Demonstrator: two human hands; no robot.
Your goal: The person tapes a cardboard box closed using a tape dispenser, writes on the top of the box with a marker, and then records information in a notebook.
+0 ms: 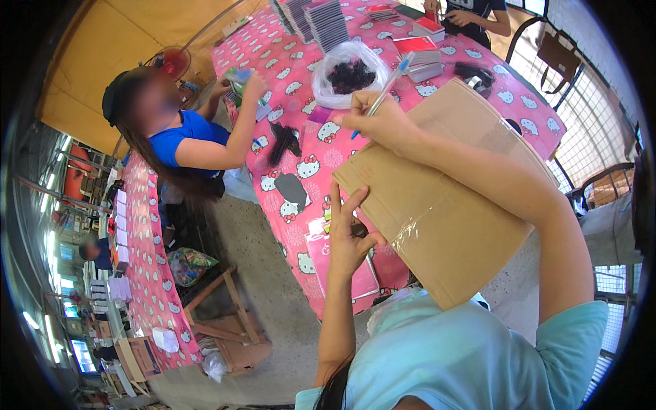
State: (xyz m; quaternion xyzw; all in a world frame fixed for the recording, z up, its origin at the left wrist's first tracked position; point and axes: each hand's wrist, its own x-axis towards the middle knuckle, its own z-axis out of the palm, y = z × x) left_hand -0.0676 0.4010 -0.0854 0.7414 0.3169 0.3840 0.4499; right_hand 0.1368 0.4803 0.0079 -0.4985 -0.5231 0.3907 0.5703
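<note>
- Right hand (386, 125): fingers closed round a pen (380, 100), blue tip pointing down near the cardboard's upper left corner; can't tell if tip touches.
- Left hand (352, 229): partly open, thumb and fingers apart, at the cardboard's left edge; can't tell if gripping or only resting.
- Cardboard (454, 205): flat brown piece, clear tape on it, lying under right forearm, upper part over the table (333, 156), lower end at the wearer's light-blue shirt (451, 352).
- Pink packet (355, 280): on table, near left hand.
- Dark grey piece (292, 191): on table, left of the cardboard.
- White plastic bag (323, 91): beyond right hand, dark bits inside.
- Red-topped stack (417, 46): right of bag.
- Person in blue (198, 149): left side of table, both hands on a small item.
</note>
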